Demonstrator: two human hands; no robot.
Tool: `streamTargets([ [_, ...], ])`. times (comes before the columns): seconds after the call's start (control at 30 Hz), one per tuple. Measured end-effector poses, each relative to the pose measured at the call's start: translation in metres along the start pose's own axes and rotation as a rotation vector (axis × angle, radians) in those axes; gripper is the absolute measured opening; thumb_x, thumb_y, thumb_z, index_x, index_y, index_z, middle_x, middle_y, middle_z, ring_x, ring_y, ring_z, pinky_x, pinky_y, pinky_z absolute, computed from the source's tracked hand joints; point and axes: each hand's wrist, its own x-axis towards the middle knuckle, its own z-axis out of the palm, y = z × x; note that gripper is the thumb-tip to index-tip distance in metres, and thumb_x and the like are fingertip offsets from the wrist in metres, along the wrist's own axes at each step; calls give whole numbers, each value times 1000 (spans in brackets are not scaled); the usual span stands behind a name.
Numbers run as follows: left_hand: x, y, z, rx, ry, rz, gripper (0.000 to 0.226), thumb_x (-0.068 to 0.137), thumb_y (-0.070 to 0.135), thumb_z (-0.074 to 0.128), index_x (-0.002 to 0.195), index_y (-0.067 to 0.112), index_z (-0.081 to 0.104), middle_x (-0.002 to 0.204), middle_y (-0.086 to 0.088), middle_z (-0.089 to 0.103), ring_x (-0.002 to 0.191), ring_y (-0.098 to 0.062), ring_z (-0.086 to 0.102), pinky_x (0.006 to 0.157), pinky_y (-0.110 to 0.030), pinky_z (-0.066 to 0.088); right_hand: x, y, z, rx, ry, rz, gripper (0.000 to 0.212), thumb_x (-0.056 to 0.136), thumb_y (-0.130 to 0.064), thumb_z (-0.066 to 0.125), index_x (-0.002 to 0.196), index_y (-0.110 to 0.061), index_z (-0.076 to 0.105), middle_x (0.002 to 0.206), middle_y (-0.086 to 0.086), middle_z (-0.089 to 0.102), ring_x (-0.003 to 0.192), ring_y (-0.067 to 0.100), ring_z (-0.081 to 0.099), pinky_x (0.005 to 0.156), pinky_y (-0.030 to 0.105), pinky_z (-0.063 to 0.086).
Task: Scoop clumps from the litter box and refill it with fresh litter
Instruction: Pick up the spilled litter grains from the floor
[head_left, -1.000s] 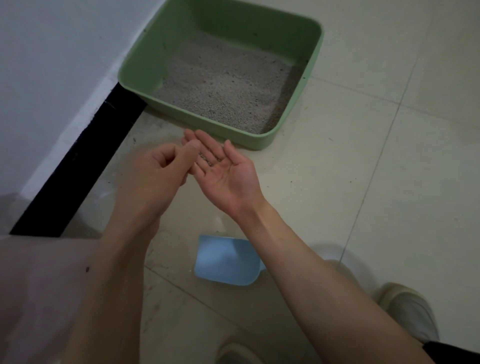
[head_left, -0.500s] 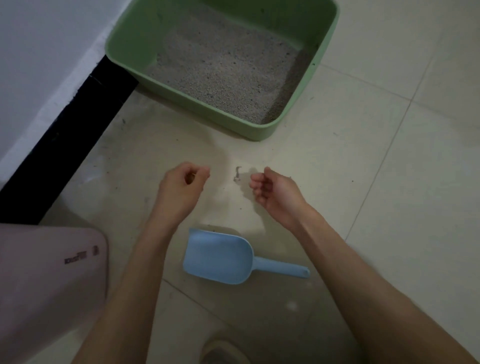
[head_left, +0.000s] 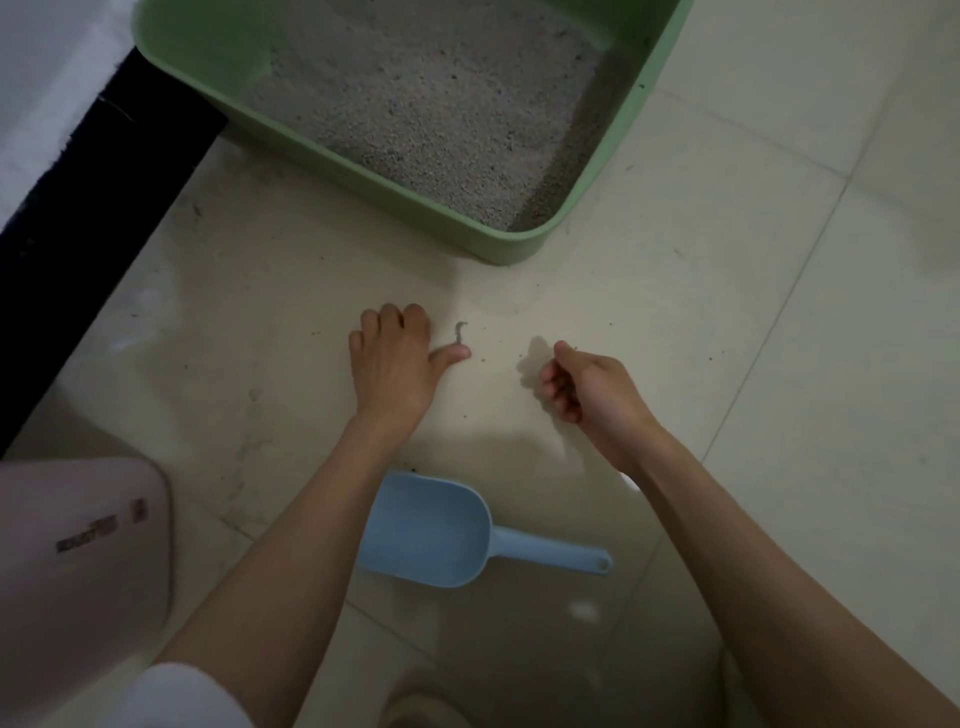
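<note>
Head view: green litter box (head_left: 524, 244) sitting at top of frame, grey litter (head_left: 431, 109) lying across its bottom. Everything else placed rel. to the box. L hand (head_left: 397, 364) resting knuckles-up on the tile floor (head_left: 727, 312) just below the box's near corner, fingers curled under, thumb sticking out twd a small grey hooked bit (head_left: 460, 332) on the tile; can't tell if thumb is touching it. R hand (head_left: 587, 384) hovering below-right of that corner, fingers loosely curled, palm side facing left; can't tell if it's holding anything. Blue scoop (head_left: 431, 530) lying flat further below the box, btwn the two forearms, handle pointing right, neither hand touching it. Pale pink bag (head_left: 78, 545) sitting far below-left of the box, beside the black skirting strip (head_left: 88, 208).
</note>
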Motion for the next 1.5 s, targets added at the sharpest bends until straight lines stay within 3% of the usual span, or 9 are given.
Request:
streamTargets([
  [0.3,22,-1,9,260,123,251,51,82,54,40,78,7,60,70,-14,56,65,-30,56,45,-26,38,4,-2,-5,72,-37,7,36,99,-24,41,67,-11,53,55,-1,48,47,10,38,46,20,28],
  [0.47,28,-1,13,374,166,492,32,85,38,47,72,11,59,66,-9,56,61,-25,55,46,-25,37,8,-10,-2,73,-50,-20,38,99,-24,42,65,-10,53,52,-1,47,46,10,37,46,20,28],
  [0.6,25,9,12,463,94,511,14,63,13,69,67,14,56,62,-6,55,60,-24,54,53,-27,38,8,-18,-2,63,-50,-32,39,99,-24,42,65,-10,53,54,0,46,47,11,37,48,21,28],
  [0.9,35,14,-4,433,6,550,12,59,8,42,52,10,52,48,-7,52,49,-24,53,47,-24,37,-4,-32,-2,204,-59,78,38,100,-21,36,68,-9,50,60,3,44,49,12,35,46,21,25],
  [1.0,31,1,-13,244,-13,446,19,72,8,54,55,2,51,50,-18,53,48,-30,52,49,-28,39,-8,-36,-1,306,-17,146,35,100,-15,31,71,-7,50,63,6,45,52,14,36,48,22,26],
  [1.1,7,-11,-31,-158,40,129,23,88,6,50,67,-4,51,64,-30,55,61,-41,52,56,-40,38,-14,-36,5,350,23,261,35,97,-7,26,70,-5,49,65,8,46,54,15,39,51,22,29],
  [1.2,-20,-16,-57,-380,88,-54,24,93,8,44,69,4,43,67,-26,50,65,-39,49,62,-40,32,-31,-40,27,307,-117,391,37,95,-5,21,69,-7,47,67,9,42,58,16,38,55,19,32],
  [1.37,-60,-21,-149,-508,318,-111,30,95,11,44,65,5,39,55,-6,35,55,-25,36,56,-31,21,-78,-99,88,282,-332,230,37,101,-14,26,80,1,54,78,13,54,70,18,53,67,23,45],
  [1.5,-98,-36,-234,-577,534,-217,38,96,16,40,59,17,30,53,1,34,51,-6,38,51,-23,27,-137,-147,143,268,-528,118,42,102,-18,26,117,9,54,84,14,56,81,21,56,88,27,43],
])
